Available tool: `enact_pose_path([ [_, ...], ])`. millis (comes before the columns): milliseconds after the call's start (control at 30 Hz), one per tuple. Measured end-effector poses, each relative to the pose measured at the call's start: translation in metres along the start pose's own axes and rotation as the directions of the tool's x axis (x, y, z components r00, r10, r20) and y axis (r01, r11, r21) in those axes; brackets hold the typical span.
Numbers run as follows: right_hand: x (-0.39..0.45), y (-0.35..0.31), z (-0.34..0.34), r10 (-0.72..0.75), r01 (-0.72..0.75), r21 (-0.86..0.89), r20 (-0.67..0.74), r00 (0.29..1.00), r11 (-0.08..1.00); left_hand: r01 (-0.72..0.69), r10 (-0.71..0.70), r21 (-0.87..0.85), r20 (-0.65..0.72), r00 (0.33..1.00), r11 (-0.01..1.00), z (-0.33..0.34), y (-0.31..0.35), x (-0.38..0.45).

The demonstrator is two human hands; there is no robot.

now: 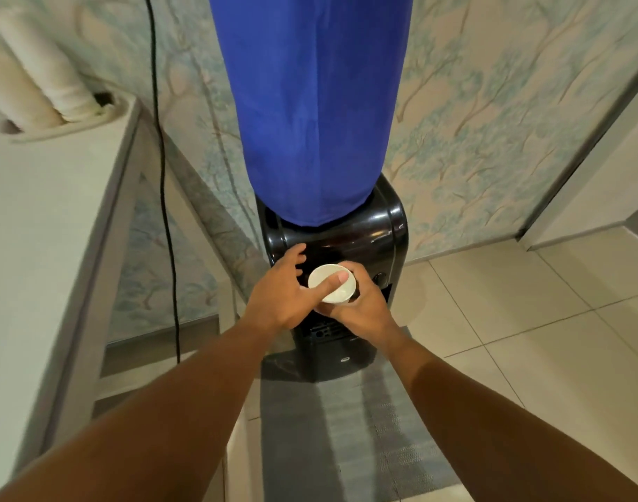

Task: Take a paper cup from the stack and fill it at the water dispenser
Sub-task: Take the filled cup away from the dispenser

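Hands met at the front of the black water dispenser [364, 230]. Right hand [361, 306] gripped the white paper cup [332, 288] from below, holding it upright with its mouth open towards the camera. Left hand [285, 291], at nine o'clock of the cup, laid its thumb across the rim while its fingers spread loose against the dispenser's face. Blue cloth cover [310, 103] rose at twelve o'clock.
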State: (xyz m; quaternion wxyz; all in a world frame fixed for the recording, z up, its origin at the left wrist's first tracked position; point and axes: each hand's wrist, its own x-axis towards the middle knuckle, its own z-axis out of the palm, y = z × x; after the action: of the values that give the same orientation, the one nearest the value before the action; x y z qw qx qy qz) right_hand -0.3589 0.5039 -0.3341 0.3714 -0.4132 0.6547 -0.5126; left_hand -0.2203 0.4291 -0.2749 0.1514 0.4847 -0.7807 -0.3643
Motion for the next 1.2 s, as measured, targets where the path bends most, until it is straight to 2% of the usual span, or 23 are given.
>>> enact_pose_path([
  [200, 0.007, -0.061, 0.007, -0.072, 0.072, 0.005, 0.043, 0.996, 0.997, 0.089, -0.098, -0.149, -0.05, 0.994, 0.985, -0.035, 0.011, -0.016],
  [467, 0.015, -0.113, 0.039, -0.165, 0.163, 0.024, 0.109, 0.98, 0.986, 0.015, -0.047, -0.33, -0.089, 0.995, 0.944, -0.078, 0.019, -0.026],
  [700, 0.015, -0.149, 0.069, -0.223, 0.225, 0.006, 0.143, 0.964, 0.974, -0.029, -0.015, -0.399, -0.108, 0.994, 0.916, -0.121, 0.015, -0.039],
  [967, 0.018, -0.194, 0.116, -0.254, 0.258, 0.006, 0.189, 0.949, 0.966, -0.069, 0.0, -0.27, -0.25, 0.968, 0.96, -0.183, 0.005, -0.058],
  [1200, 0.009, -0.243, 0.164, -0.337, 0.331, 0.069, 0.256, 0.906, 0.941, -0.083, -0.003, -0.169, -0.453, 0.891, 0.982, -0.242, -0.01, -0.086],
])
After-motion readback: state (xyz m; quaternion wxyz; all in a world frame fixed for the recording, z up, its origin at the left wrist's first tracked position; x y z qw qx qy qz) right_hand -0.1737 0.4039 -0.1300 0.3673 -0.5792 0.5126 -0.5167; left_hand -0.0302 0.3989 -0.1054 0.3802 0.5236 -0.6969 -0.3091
